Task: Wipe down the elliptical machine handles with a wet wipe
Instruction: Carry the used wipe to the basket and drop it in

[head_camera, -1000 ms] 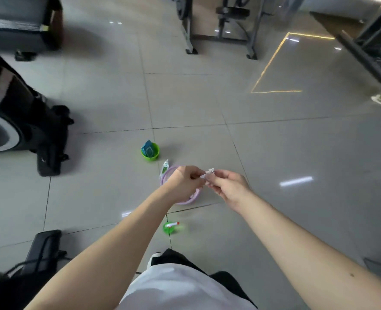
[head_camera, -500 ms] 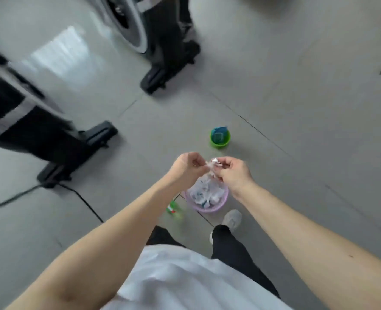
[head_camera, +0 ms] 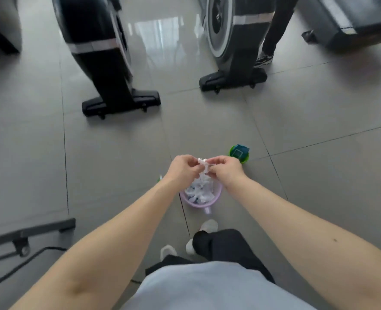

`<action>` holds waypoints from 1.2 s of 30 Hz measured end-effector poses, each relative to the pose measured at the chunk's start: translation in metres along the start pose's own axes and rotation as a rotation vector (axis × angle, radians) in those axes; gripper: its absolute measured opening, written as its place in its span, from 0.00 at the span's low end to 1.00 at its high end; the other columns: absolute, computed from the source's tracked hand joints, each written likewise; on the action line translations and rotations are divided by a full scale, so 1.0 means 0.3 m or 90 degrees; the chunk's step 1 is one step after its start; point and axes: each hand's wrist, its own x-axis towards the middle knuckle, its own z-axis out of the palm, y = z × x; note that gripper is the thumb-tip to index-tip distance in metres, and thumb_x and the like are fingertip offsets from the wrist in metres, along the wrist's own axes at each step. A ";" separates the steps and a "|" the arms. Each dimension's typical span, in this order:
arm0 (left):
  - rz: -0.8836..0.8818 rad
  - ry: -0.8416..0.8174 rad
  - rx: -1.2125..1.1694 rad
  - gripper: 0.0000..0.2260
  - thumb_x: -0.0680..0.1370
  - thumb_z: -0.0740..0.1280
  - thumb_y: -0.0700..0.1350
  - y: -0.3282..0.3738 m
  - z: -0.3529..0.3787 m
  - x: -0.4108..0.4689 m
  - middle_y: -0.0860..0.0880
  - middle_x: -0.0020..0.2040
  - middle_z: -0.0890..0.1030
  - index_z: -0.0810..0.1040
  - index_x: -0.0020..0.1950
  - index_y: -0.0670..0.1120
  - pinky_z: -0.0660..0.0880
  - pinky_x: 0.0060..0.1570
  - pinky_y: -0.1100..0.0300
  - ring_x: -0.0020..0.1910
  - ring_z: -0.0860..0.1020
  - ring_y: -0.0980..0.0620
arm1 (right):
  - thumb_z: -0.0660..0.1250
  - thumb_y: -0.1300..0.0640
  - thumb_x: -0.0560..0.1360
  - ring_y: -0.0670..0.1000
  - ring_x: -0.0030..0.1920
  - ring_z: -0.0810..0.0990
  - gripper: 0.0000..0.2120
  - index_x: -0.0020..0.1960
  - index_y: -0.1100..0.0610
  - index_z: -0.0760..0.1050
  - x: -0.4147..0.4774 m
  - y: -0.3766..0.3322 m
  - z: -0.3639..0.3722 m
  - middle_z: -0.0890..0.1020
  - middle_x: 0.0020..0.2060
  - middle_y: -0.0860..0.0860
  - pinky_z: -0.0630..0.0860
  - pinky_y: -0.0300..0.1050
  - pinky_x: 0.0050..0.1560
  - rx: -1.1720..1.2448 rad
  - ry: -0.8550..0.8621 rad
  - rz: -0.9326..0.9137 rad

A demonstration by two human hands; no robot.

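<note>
My left hand and my right hand meet in front of me, both pinching a small crumpled white wet wipe. Right below them on the floor stands a lilac bowl filled with used white wipes. Two black elliptical machines stand ahead, one at the left and one at the right; only their flywheel housings and feet show, and the handles are out of view.
A green cup holding a blue packet stands right of my hands. Another person's leg and shoe are behind the right machine. A black frame and cable lie at lower left. My own shoes stand by the bowl.
My view has swung left from open floor to the two ellipticals. The hands stayed together on the wipe, which now shows more unfolded, above the lilac bowl.
</note>
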 end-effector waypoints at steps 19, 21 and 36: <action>-0.238 0.092 -0.072 0.11 0.78 0.70 0.41 -0.444 0.554 0.313 0.57 0.33 0.79 0.79 0.37 0.52 0.73 0.40 0.60 0.39 0.78 0.51 | 0.74 0.69 0.74 0.52 0.32 0.80 0.04 0.48 0.66 0.81 0.530 0.505 -0.189 0.83 0.33 0.56 0.79 0.43 0.36 -0.235 -0.186 0.092; -0.275 0.079 -0.105 0.04 0.79 0.69 0.41 -0.579 0.632 0.413 0.50 0.41 0.83 0.81 0.44 0.48 0.79 0.49 0.52 0.47 0.82 0.44 | 0.74 0.69 0.73 0.51 0.31 0.80 0.05 0.48 0.66 0.81 0.644 0.637 -0.162 0.83 0.34 0.56 0.77 0.41 0.33 -0.238 -0.169 0.126; -0.365 0.027 -0.183 0.17 0.81 0.64 0.34 -1.252 1.052 1.029 0.45 0.65 0.81 0.77 0.69 0.42 0.77 0.65 0.44 0.62 0.80 0.43 | 0.66 0.63 0.79 0.59 0.55 0.80 0.06 0.53 0.57 0.80 1.342 1.297 0.013 0.84 0.54 0.57 0.69 0.43 0.48 -0.547 -0.009 0.096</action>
